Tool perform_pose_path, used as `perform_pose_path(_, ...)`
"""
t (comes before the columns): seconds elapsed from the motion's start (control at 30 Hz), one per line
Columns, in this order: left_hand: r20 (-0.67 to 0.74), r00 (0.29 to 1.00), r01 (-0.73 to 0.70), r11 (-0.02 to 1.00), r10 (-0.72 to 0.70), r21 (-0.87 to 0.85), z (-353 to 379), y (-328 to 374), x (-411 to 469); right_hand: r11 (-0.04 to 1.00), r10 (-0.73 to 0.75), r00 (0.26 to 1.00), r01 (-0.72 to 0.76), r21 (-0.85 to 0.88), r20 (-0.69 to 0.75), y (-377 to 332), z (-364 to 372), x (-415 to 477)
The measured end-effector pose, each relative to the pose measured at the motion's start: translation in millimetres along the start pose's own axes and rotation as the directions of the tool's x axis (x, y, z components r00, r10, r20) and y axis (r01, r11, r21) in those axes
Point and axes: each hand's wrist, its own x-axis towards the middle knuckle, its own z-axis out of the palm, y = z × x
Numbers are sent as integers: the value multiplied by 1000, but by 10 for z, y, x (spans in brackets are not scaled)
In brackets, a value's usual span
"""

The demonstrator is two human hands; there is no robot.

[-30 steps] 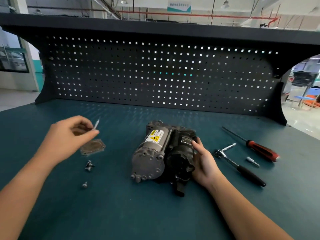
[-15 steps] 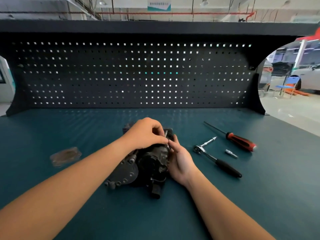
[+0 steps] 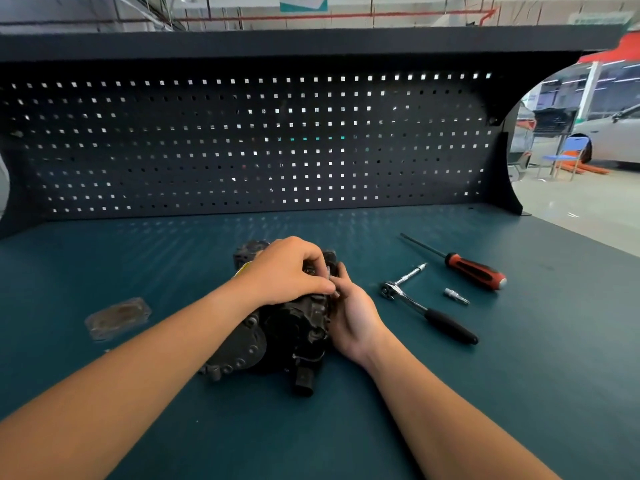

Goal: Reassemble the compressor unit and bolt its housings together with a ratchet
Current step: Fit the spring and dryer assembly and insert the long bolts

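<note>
The compressor unit (image 3: 287,329) lies on its side mid-bench. It is dark, grimy cast metal, with a round end cap at near left and a black plug socket nearest. At its top right the left hand (image 3: 291,271) pinches a small pale bolt (image 3: 327,276), mostly hidden. The ratchet (image 3: 427,311) lies flat to the right, apart from the unit, its chrome head at the far end and its black grip at the near end.

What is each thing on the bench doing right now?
compressor, lying down, held.
left hand, pinching a small bolt at its top.
right hand, gripping its side.
ratchet, lying untouched.
screwdriver, lying untouched.
cover plate, lying flat, apart.
</note>
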Motion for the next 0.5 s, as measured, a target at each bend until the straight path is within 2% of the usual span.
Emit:
perform_pose_path(0.1, 10, 1000, 0, 1000, 0, -16, -8, 10, -1, 1000, 3, 1000, -3, 8, -3, 5, 5, 0)
perform_pose_path(0.3, -80, 995, 72, 995, -67, 70, 72, 8, 69, 1000, -6, 1000, 6, -2, -9, -1, 29, -31)
perform_pose_path(0.43, -87, 989, 127, 991, -123, 43, 109, -80, 236, 999, -4, 1000, 4, 36, -17, -8, 75, -60)
perform_pose_path(0.5, -26, 989, 146, 989, -147, -30, 99, -123, 330, 999, -2, 1000, 2, 46, -18, -3, 89, -66)
